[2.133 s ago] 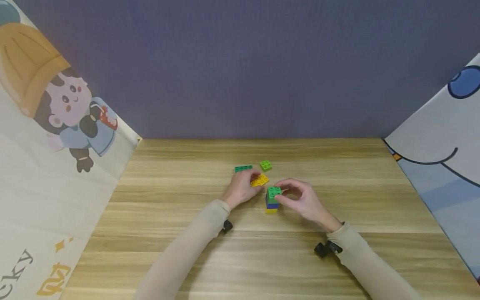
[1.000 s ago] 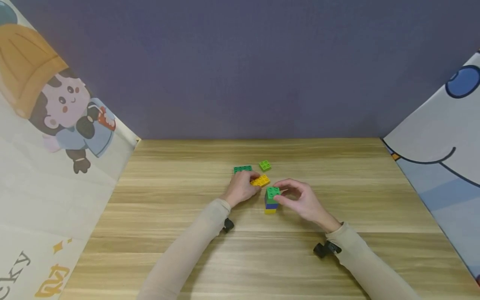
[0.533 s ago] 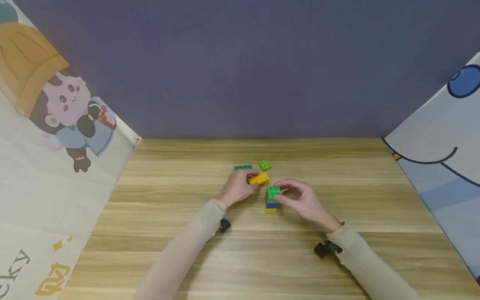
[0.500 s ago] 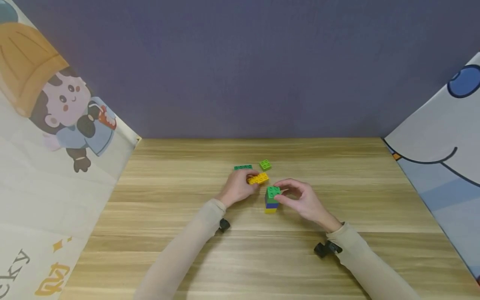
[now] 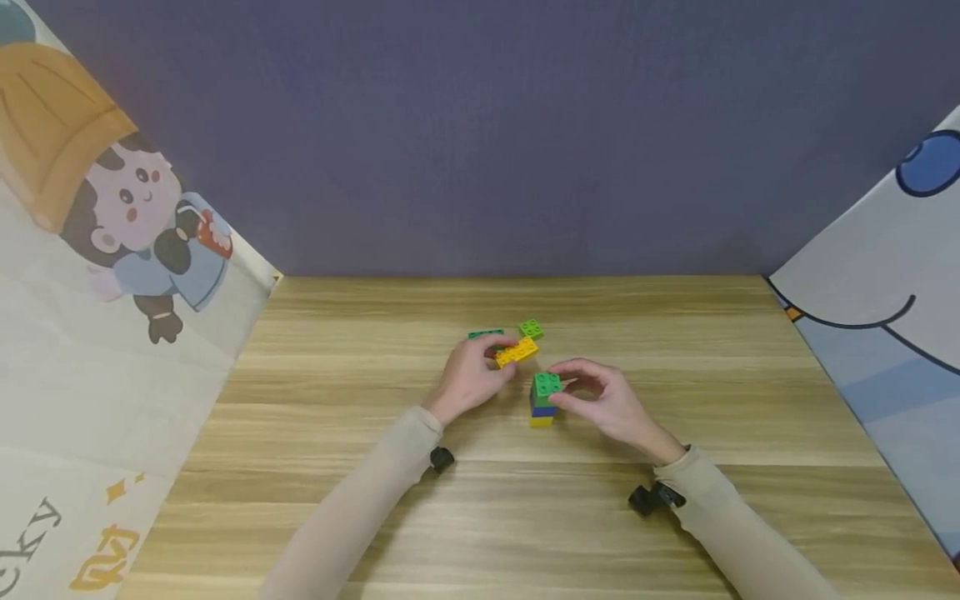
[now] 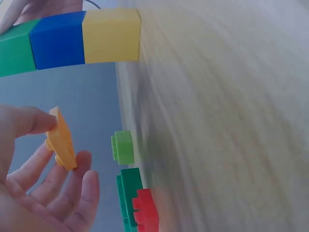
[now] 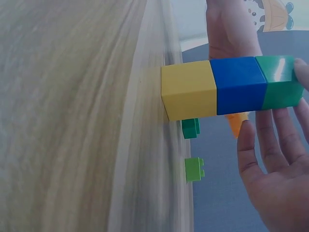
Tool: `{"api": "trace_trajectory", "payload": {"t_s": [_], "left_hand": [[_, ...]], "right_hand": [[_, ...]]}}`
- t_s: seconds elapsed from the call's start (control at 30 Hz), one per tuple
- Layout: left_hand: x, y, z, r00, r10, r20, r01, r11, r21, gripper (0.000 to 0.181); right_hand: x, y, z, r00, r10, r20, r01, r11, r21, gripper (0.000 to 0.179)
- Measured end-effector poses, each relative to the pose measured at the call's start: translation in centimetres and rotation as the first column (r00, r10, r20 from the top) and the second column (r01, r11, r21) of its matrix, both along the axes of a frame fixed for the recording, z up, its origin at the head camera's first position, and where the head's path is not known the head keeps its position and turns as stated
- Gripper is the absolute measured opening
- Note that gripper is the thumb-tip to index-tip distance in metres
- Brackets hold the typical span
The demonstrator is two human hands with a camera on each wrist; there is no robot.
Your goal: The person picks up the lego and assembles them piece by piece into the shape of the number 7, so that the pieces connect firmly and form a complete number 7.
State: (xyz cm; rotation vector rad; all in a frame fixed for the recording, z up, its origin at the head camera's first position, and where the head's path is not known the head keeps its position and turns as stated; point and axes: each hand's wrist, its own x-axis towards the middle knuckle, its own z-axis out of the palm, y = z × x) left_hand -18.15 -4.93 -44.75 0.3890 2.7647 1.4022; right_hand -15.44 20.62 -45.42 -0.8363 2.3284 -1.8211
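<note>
A flat yellow toy brick (image 5: 517, 352) with studs is pinched between the thumb and fingers of my left hand (image 5: 467, 379). The left wrist view shows that brick (image 6: 62, 140) tilted and held above the table. In front of it stands an upright tower with a green brick (image 5: 547, 385) on top, a blue brick (image 5: 543, 412) in the middle and a yellow brick (image 7: 189, 92) at the bottom. The thumb and a finger of my right hand (image 5: 611, 404) grip the green top brick.
On the wooden table (image 5: 360, 350) behind the hands lie a light green brick (image 5: 531, 329) and a dark green brick (image 5: 486, 333). A red brick (image 6: 147, 210) sits against the dark green one, mostly hidden in the head view. A dark partition (image 5: 525, 167) rises at the back.
My left hand has raised the flat yellow brick off the table, shifting slightly left and away, and the brick's tilt has changed. The right hand and tower have stayed put.
</note>
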Motion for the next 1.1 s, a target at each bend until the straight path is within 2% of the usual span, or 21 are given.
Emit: {"api": "trace_trajectory", "payload": {"t_s": [0.17,0.27,0.53,0.87,1.1], "left_hand": [[0.7,-0.1,0.6,1.0,-0.013,-0.016,0.013,0.999,0.044,0.036],[1.1,-0.3,0.9,0.998,-0.039,-0.04,0.041,0.997,0.058,0.034],[2.4,-1.2,1.7,0.985,-0.104,-0.137,0.12,0.986,0.114,0.025],[3.9,-1.4,2.8,0.957,-0.171,-0.233,0.183,0.983,0.033,0.025],[4.5,-1.2,3.0,0.937,-0.208,-0.279,0.22,0.975,0.01,0.027]], "right_hand": [[0.0,0.0,0.0,1.0,-0.006,-0.01,0.006,1.0,0.003,0.034],[0.0,0.0,0.0,1.0,-0.009,-0.013,0.009,1.0,0.012,0.035],[0.0,0.0,0.0,1.0,-0.025,-0.007,0.025,0.999,0.041,0.032],[0.1,0.0,0.4,1.0,-0.023,0.019,0.022,0.998,0.056,0.034],[0.1,0.1,0.3,0.999,-0.021,0.029,0.02,0.998,0.054,0.034]]}}
